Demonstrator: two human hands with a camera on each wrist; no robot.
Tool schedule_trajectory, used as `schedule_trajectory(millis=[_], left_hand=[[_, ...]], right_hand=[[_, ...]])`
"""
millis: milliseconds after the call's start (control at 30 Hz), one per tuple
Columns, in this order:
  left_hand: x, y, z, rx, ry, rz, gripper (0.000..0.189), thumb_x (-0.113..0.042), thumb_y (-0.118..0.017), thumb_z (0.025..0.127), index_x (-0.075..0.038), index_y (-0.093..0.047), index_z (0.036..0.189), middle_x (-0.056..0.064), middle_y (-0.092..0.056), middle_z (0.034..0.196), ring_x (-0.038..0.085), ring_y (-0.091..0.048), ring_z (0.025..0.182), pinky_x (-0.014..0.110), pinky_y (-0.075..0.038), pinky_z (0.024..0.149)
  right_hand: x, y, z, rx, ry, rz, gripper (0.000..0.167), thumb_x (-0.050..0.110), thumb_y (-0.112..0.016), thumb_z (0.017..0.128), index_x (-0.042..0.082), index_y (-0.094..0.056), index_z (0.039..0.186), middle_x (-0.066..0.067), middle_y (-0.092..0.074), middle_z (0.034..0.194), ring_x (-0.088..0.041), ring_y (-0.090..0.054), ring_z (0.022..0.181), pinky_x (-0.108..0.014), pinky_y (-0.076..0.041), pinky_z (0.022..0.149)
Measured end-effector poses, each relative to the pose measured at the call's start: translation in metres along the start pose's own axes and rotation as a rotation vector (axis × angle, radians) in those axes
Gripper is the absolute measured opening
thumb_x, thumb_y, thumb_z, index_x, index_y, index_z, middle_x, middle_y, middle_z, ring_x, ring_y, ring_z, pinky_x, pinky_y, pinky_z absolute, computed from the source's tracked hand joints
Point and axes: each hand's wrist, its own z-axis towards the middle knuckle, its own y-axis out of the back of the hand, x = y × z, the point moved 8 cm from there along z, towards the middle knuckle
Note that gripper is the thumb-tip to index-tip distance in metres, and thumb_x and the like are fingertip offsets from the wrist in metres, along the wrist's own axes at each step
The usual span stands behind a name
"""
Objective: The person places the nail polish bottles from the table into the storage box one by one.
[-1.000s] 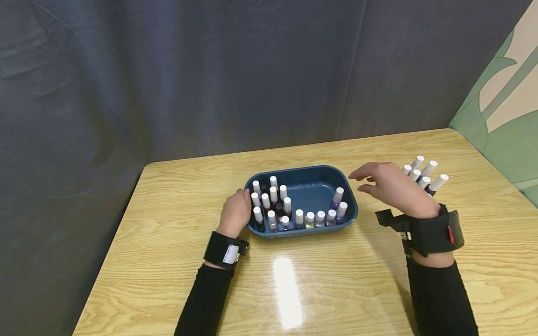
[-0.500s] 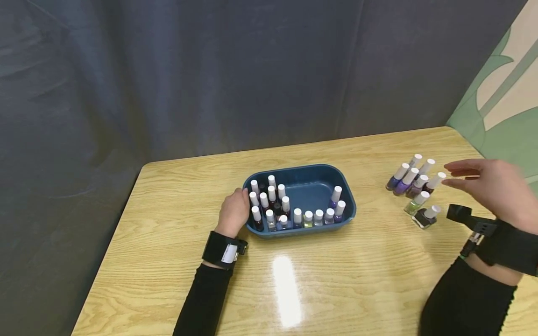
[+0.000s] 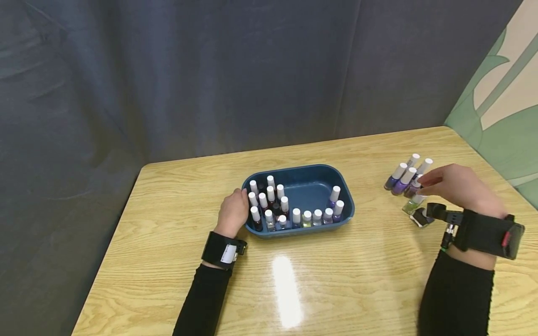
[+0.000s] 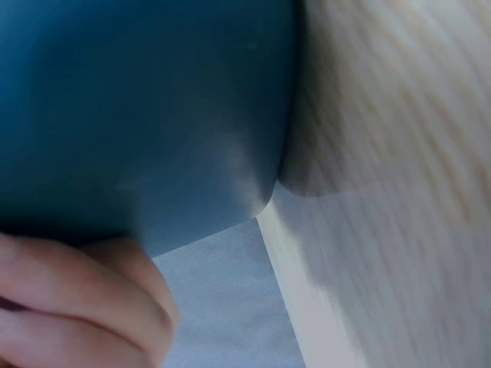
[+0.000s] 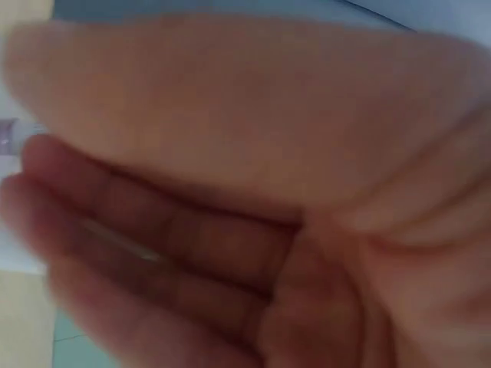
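A dark blue plastic tray (image 3: pixel 308 170) stands on the table with several white-capped nail polish bottles along its left end, front side and right end. My left hand (image 3: pixel 233 212) grips its left end, and the left wrist view shows bent fingers (image 4: pixel 84 299) against the outer wall. My right hand (image 3: pixel 462 186) reaches over the loose bottles at the right. Its thumb and fingers are beside the cap of a mauve nail polish bottle (image 3: pixel 413 190); whether they pinch it is unclear. The blurred right wrist view shows a bottle (image 5: pixel 19 136) beside the fingertips. Another dark bottle there is hidden.
Around my right hand stand purple nail polish bottles (image 3: pixel 401 185), a green one (image 3: pixel 413 204) and a black one (image 3: pixel 421 218) tilted on the table (image 3: pixel 336 280). A dark curtain (image 3: pixel 252 79) hangs behind the table's back edge.
My right hand has passed from beside the tray to the far right, then come back left onto the loose bottles. The left hand stays at the tray.
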Motion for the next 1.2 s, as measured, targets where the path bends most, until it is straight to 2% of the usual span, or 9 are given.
schedule_trajectory(millis=[100, 400, 600, 733, 967, 1200], left_hand=[[0.0, 0.0, 0.0, -0.001, -0.002, 0.002, 0.041, -0.023, -0.03, 0.101, 0.006, -0.058, 0.094, 0.023, -0.063, 0.079, 0.036, -0.064, 0.076, 0.042, -0.049, 0.06], [0.0, 0.001, 0.0, -0.004, 0.001, 0.003, 0.041, -0.023, -0.029, 0.101, 0.006, -0.058, 0.094, 0.023, -0.063, 0.08, 0.036, -0.064, 0.077, 0.043, -0.049, 0.06], [0.0, 0.001, -0.001, -0.003, 0.002, 0.003, 0.041, -0.023, -0.029, 0.101, 0.006, -0.058, 0.094, 0.023, -0.063, 0.079, 0.036, -0.064, 0.077, 0.043, -0.049, 0.06], [0.0, 0.001, -0.001, 0.003, 0.005, -0.001, 0.041, -0.023, -0.029, 0.101, 0.006, -0.057, 0.094, 0.022, -0.063, 0.079, 0.035, -0.064, 0.075, 0.041, -0.049, 0.058], [0.0, 0.0, -0.001, 0.007, 0.01, -0.01, 0.041, -0.024, -0.029, 0.101, 0.006, -0.057, 0.095, 0.021, -0.062, 0.078, 0.033, -0.064, 0.073, 0.039, -0.048, 0.056], [0.0, 0.001, -0.001, 0.001, 0.003, -0.008, 0.041, -0.023, -0.029, 0.101, 0.006, -0.057, 0.094, 0.021, -0.062, 0.077, 0.033, -0.064, 0.073, 0.039, -0.048, 0.056]], right_hand=[[0.0, -0.007, 0.004, 0.061, -0.001, -0.005, 0.042, 0.025, -0.063, 0.084, -0.009, -0.061, 0.107, -0.028, -0.062, 0.106, -0.045, -0.056, 0.095, -0.046, -0.047, 0.071], [-0.012, -0.013, 0.006, 0.094, -0.045, 0.03, 0.038, 0.023, -0.066, 0.082, -0.008, -0.064, 0.103, -0.03, -0.061, 0.105, -0.044, -0.056, 0.093, -0.042, -0.047, 0.066], [-0.016, -0.018, 0.01, 0.129, -0.039, 0.021, 0.031, 0.022, -0.068, 0.078, -0.006, -0.067, 0.093, -0.023, -0.065, 0.095, -0.033, -0.058, 0.085, -0.039, -0.045, 0.064], [-0.018, -0.021, 0.012, 0.154, -0.037, 0.018, 0.029, 0.02, -0.068, 0.078, -0.006, -0.066, 0.091, -0.021, -0.064, 0.093, -0.029, -0.056, 0.082, -0.035, -0.044, 0.062], [-0.016, -0.02, 0.012, 0.141, -0.008, 0.003, 0.028, 0.017, -0.066, 0.079, -0.007, -0.066, 0.092, -0.022, -0.064, 0.093, -0.025, -0.055, 0.079, -0.027, -0.04, 0.059], [-0.018, -0.018, 0.01, 0.117, -0.013, 0.021, 0.032, 0.017, -0.065, 0.08, -0.009, -0.064, 0.1, -0.027, -0.063, 0.1, -0.034, -0.058, 0.086, -0.037, -0.046, 0.063]])
